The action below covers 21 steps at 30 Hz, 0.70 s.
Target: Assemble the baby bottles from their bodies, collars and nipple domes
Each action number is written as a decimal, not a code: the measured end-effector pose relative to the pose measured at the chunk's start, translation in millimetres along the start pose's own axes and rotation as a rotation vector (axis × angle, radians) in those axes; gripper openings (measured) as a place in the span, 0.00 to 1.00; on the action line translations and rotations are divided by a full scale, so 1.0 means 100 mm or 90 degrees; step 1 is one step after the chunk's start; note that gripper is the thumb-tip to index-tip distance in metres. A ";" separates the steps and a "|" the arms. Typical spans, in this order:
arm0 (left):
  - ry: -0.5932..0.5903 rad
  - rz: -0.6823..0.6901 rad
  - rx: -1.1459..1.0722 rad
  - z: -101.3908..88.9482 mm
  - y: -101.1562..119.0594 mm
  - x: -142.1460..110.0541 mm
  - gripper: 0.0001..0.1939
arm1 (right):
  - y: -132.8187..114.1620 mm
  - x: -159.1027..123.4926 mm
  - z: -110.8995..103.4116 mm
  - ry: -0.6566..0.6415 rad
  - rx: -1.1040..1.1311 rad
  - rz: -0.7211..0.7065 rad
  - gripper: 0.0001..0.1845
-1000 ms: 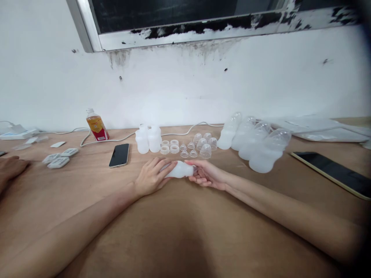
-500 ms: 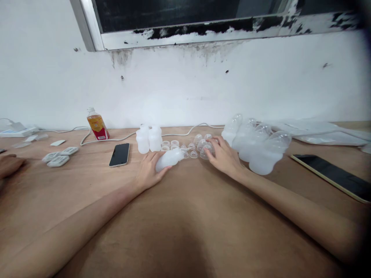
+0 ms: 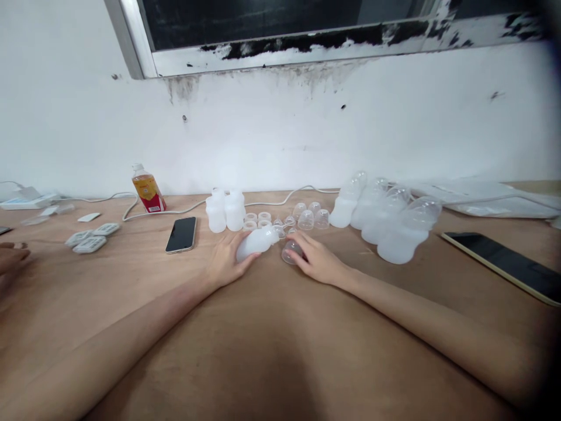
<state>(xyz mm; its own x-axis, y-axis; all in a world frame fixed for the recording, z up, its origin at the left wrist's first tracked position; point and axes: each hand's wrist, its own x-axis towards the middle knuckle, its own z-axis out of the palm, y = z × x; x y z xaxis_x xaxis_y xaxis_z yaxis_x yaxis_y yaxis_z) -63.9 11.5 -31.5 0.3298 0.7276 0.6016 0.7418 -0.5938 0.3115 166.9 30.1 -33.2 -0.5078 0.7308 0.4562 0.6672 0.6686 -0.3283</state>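
My left hand point(image 3: 228, 257) is closed around a milky white baby bottle point(image 3: 253, 244), tilted with its neck toward the right. A teat with a collar appears to top the neck. Just to the right, my right hand point(image 3: 319, 257) grips a clear dome cap point(image 3: 290, 252) between thumb and fingers, low over the wooden table. Behind it stand several more clear dome caps point(image 3: 305, 220). White collar rings point(image 3: 258, 218) and small clear teats lie between these caps and some uncapped bottle bodies point(image 3: 225, 209).
Capped baby bottles point(image 3: 397, 234) stand in a cluster at right, beside a large phone point(image 3: 504, 266) and a plastic bag point(image 3: 477, 200). At left are a smaller phone point(image 3: 181, 234), a drink bottle point(image 3: 148, 188), white devices point(image 3: 90, 238), a cable and another person's hand point(image 3: 12, 256).
My right hand has moved left and nearer from the group of dome caps, bringing one cap toward the bottle. My left hand and its bottle have stayed nearly still.
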 end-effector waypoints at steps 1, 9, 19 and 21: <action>0.004 -0.001 0.001 0.01 -0.01 0.00 0.21 | 0.04 0.01 0.01 0.025 0.110 0.031 0.14; -0.008 0.007 0.041 0.03 -0.04 0.01 0.20 | 0.17 0.12 -0.04 0.101 0.773 0.263 0.13; -0.012 0.028 0.048 0.03 -0.03 0.01 0.22 | 0.15 0.11 -0.03 0.043 0.793 0.224 0.13; -0.019 0.034 0.050 0.03 -0.03 0.01 0.22 | 0.15 0.11 -0.02 0.038 0.780 0.213 0.13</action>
<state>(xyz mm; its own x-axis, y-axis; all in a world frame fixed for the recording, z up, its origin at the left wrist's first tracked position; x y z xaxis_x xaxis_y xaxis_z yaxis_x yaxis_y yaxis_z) -63.7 14.5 -34.2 0.3859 0.7061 0.5937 0.7656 -0.6042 0.2208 172.5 48.0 -31.5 -0.3670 0.9015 0.2294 -0.1976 0.1654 -0.9662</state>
